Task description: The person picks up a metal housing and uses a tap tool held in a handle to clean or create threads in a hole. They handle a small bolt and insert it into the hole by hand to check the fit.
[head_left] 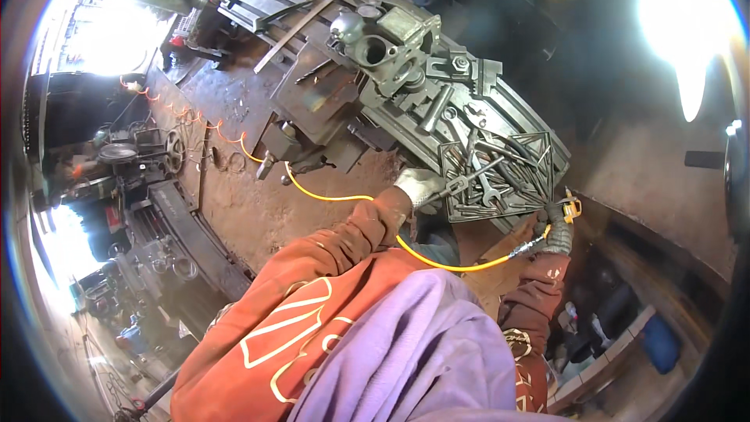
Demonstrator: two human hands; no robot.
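Observation:
My left hand [419,187], in a pale glove, is closed by the tray's near left edge. It grips one end of a tap wrench [458,185], a long metal bar with a wider middle, which slants over the tray. My right hand [556,228], in a darker grey glove, is wrapped round a yellow air blow gun [573,208] beside the tray's near right corner. A yellow air hose [469,268] joins it through a metal fitting. The dark-rimmed tray [446,158] holds many loose bits and rods, with an open-end spanner [490,191] on top.
The tray sits on a slotted machine table [512,101]. A grey cast housing [394,51] with round bores stands farther left on it. The hose runs left across the brown floor [273,219]. A handwheel machine [173,151] stands at far left, a blue container [661,344] lower right.

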